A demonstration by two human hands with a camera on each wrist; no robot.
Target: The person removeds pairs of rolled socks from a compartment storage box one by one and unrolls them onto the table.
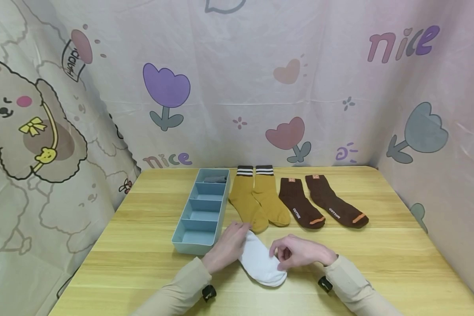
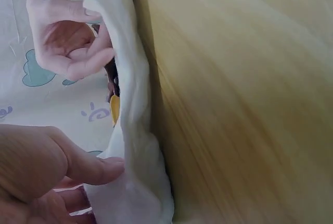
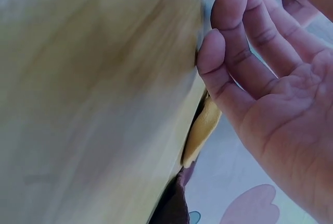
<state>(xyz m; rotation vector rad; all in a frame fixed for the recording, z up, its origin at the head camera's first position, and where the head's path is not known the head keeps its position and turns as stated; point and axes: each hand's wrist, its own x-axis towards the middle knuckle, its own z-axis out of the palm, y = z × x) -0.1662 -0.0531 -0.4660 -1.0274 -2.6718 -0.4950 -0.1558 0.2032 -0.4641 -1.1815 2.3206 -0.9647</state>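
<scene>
A pair of white socks point(image 1: 262, 263), one laid over the other, lies on the table in front of the person. At their upper-left end the left hand point(image 1: 228, 246) holds them, its thumb point(image 2: 101, 171) pressing on the fabric in the left wrist view. The right hand point(image 1: 300, 251) has its thumb and forefinger at the right edge near the toes, pinching a raised fold there in the left wrist view. Its other fingers point(image 3: 237, 57) are loosely curled in the right wrist view, where the white socks are out of sight.
Left of the socks stands a blue-grey organizer box point(image 1: 197, 248) with several compartments; a dark grey bundle point(image 1: 215, 179) sits in the farthest. Mustard socks point(image 1: 245, 197) with striped cuffs and dark brown socks point(image 1: 337, 206) lie flat behind the hands. A printed curtain point(image 1: 229, 87) hangs behind the table.
</scene>
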